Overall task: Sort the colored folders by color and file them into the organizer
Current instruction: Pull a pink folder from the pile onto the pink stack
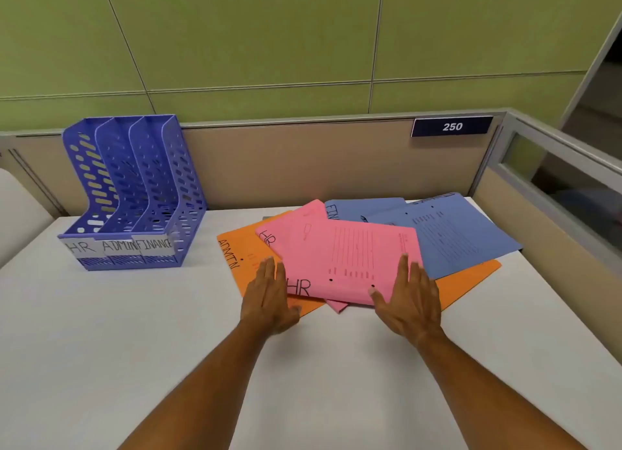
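A loose pile of folders lies on the white desk. On top is a pink folder marked HR, with a second pink folder under it. Orange folders marked ADMIN lie beneath, and two blue folders sit at the back right. My left hand rests flat at the top pink folder's left edge, over the orange one. My right hand lies flat on the pink folder's right front corner. Both hands have straight fingers and grip nothing. The blue-purple organizer stands at the back left, its slots labelled HR, ADMIN, FINANCE.
A beige partition runs behind the desk, with a dark sign reading 250. A glass-topped side partition bounds the right. A pale chair or cushion edge shows at the far left.
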Available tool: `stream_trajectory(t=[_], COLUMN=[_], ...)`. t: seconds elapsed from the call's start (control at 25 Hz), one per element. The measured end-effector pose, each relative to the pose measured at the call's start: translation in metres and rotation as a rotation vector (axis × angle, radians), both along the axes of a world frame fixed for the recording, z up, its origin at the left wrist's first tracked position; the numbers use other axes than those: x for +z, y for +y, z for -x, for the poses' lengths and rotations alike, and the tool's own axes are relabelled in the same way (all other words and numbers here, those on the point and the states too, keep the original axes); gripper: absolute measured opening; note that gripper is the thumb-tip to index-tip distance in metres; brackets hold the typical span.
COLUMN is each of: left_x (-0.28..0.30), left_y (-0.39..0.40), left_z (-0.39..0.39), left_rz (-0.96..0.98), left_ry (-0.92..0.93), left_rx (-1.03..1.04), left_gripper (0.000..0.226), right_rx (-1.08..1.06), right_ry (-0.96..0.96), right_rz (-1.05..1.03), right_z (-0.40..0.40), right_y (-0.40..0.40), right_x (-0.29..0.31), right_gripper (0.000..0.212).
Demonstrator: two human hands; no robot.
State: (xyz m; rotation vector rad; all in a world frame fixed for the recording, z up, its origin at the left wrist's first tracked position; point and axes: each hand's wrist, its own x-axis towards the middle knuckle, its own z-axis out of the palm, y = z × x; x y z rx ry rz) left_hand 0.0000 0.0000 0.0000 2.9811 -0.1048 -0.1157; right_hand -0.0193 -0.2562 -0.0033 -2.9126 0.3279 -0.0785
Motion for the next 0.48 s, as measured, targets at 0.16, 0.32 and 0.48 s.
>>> stream_trajectory(t=[0.16, 0.32, 0.48], left_x=[-0.013, -0.025, -0.034], left_y=[-0.001, 0.0, 0.0], left_z=[-0.015, -0.041, -0.055], left_rz=[0.103, 0.262, 0.379], left_ry=[0.127, 0.193, 0.186], left_rx=[0.058, 0.146, 0.208], left_gripper=[0.096, 0.074, 0.041], right_rx=[-0.077, -0.157, -0.255], right_ry=[0.117, 0.149, 0.189], right_rz=[-0.1, -0.117, -0.142], right_z=[-0.012, -0.026, -0.037], right_y=[-0.01, -0.013, -0.018], right_x=[-0.015, -0.021, -0.031], right_gripper=[0.097, 0.093, 0.093])
